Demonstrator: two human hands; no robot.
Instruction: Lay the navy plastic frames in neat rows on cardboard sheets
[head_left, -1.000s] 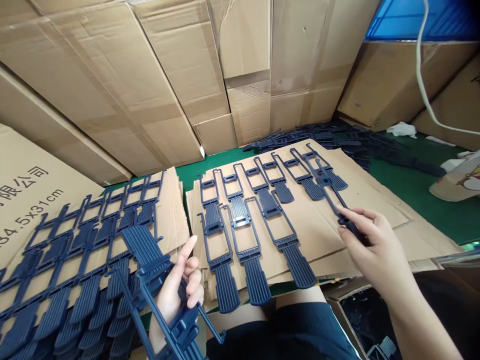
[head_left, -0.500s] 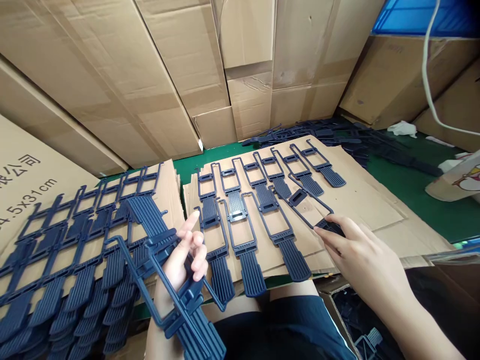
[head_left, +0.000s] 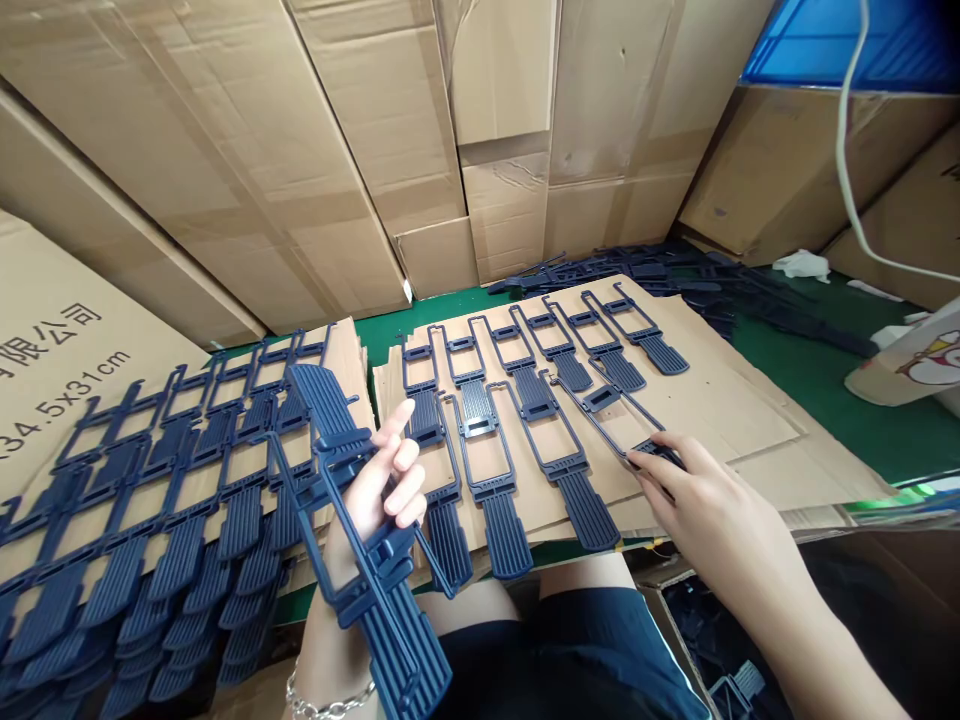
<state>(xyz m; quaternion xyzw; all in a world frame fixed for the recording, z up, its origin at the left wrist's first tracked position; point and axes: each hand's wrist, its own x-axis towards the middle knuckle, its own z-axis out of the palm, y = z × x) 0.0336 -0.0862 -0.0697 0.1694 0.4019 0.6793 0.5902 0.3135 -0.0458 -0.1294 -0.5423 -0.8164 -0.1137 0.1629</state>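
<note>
My left hand (head_left: 386, 485) is wrapped around a few dark blue plastic frames with ribbed plates (head_left: 401, 635), held tilted in front of my lap. Its index finger points outward, and part of the grip is hidden behind the frames. My right hand (head_left: 701, 490) pinches the ribbed end of one more such frame (head_left: 602, 400), which lies slanted over a cardboard sheet (head_left: 739, 425). That frame's far end reaches toward the back row. Two rows of the same frames lie on this sheet, with a front-row frame (head_left: 566, 465) just left of the held one.
To the left, more frames (head_left: 176, 560) lie stacked in layers on cardboard. Loose dark parts (head_left: 645, 265) are heaped at the back of the green table (head_left: 802, 330). Tall cardboard boxes (head_left: 360, 120) wall off the far side. A cup (head_left: 911, 355) stands at right; an open box (head_left: 679, 640) of parts sits below.
My left hand and its frames have shifted slightly up and right in view. The frame in my right hand has turned a little. A chain bracelet on my left wrist now shows.
</note>
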